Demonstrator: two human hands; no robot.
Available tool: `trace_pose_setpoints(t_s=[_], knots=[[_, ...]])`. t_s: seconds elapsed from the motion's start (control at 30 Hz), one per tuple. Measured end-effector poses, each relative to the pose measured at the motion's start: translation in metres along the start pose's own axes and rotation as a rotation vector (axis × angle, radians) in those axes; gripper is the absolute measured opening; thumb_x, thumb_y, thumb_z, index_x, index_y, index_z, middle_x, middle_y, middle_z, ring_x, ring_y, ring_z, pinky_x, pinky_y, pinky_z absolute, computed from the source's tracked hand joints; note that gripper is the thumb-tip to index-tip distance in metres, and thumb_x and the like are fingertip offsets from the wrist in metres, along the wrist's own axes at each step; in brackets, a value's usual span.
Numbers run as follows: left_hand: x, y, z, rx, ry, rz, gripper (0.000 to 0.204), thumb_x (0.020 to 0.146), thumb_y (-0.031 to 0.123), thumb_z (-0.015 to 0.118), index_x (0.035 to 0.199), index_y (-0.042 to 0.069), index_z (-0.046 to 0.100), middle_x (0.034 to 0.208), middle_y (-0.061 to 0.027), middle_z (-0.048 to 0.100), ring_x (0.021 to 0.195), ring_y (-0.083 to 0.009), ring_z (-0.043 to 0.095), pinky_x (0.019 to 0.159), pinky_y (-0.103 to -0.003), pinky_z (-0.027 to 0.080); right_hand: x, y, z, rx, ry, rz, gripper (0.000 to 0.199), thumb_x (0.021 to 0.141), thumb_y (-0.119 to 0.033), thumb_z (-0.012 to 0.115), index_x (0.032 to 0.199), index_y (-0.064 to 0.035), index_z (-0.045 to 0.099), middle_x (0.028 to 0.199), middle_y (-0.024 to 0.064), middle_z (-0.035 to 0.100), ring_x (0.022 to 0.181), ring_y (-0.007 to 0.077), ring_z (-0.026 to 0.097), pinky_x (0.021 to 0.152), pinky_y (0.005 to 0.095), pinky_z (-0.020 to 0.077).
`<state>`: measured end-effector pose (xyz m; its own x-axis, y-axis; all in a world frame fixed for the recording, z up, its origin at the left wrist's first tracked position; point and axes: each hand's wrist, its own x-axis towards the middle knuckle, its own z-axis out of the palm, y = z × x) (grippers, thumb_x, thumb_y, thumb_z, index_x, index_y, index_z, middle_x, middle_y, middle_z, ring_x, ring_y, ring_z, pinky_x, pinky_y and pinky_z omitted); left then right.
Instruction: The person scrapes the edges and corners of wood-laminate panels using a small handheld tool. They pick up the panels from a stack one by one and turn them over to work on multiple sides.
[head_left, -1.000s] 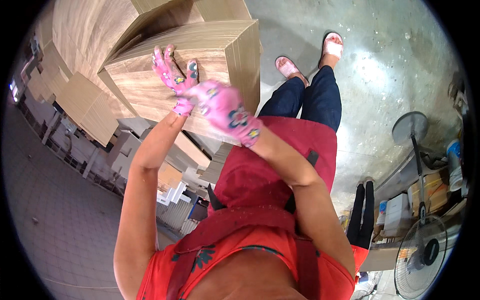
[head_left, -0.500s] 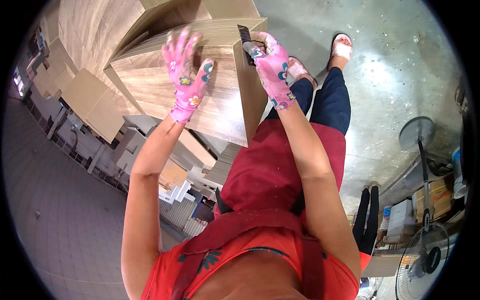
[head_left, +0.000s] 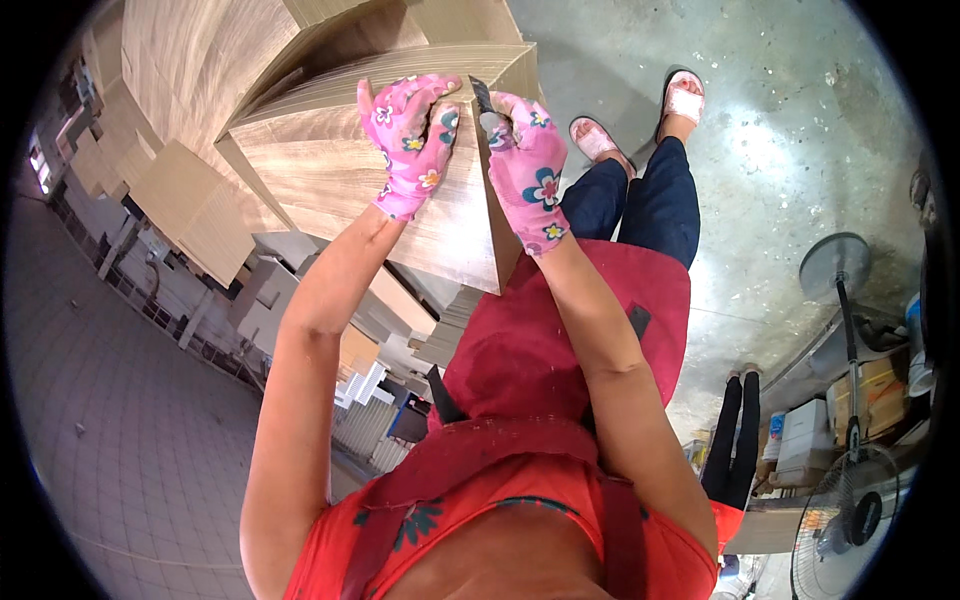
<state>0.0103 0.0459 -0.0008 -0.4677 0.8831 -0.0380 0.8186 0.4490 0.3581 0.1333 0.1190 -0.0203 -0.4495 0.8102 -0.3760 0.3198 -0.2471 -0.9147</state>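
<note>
My left hand (head_left: 412,140), in a pink flowered glove, is over the far edge of the top wood-grain board (head_left: 380,175). Its fingers curve, with the thumb standing apart from them, and I see nothing held between. Close to its right, my gloved right hand (head_left: 530,165) is closed around a dark, flat, blade-like tool (head_left: 481,96), whose exact kind I cannot make out. The tool's tip points away from me, beside the corner of the board stack (head_left: 515,75). My fingers and palm hide its lower part.
More wood-grain boards (head_left: 190,60) lie at the far left. Flat brown panels (head_left: 190,210) are stacked farther left. A standing fan (head_left: 845,520) and boxes (head_left: 803,440) are at the right. Another person's dark-clad legs (head_left: 735,435) show at the lower right.
My left hand has moved right along the board, its spread fingers now curved. My right hand has come slightly nearer me with the blade-like tool, which has turned a little.
</note>
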Motion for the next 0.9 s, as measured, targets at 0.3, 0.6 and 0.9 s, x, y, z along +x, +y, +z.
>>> trace_pose_setpoints(t_s=[0.3,0.6,0.9], knots=[[0.001,0.009,-0.001,-0.092,0.083,-0.07,0.024,0.075,0.018,0.062,0.098,0.019,0.067,0.098,0.0002,0.062,0.096,-0.021,0.053,0.11,-0.048,0.013,-0.026,-0.017,0.008,0.088,-0.126,-0.022,0.018,0.084,-0.008,0.059,0.102,-0.0094,0.062,0.09,0.0061,0.064,0.079,0.0202,0.064,0.069,0.0305,0.0506],[-0.001,-0.004,0.003,-0.034,0.042,-0.017,0.024,0.074,0.021,0.063,0.098,0.018,0.067,0.097,0.0018,0.063,0.097,-0.0207,0.053,0.11,-0.049,0.013,0.009,0.025,0.001,0.3,-0.288,0.33,0.021,0.086,0.002,0.046,0.103,-0.0009,0.058,0.093,0.0037,0.061,0.076,0.0084,0.057,0.065,0.0198,0.0471],[0.0,0.001,-0.002,-0.023,-0.016,-0.013,0.02,0.082,0.017,0.058,0.101,0.012,0.062,0.103,-0.0002,0.064,0.103,-0.0198,0.051,0.111,-0.046,0.011,0.016,0.022,0.003,0.413,-0.287,0.45,0.014,0.083,0.0,0.053,0.096,-0.0018,0.058,0.073,0.002,0.058,0.067,0.0085,0.054,0.058,0.0247,0.0432]])
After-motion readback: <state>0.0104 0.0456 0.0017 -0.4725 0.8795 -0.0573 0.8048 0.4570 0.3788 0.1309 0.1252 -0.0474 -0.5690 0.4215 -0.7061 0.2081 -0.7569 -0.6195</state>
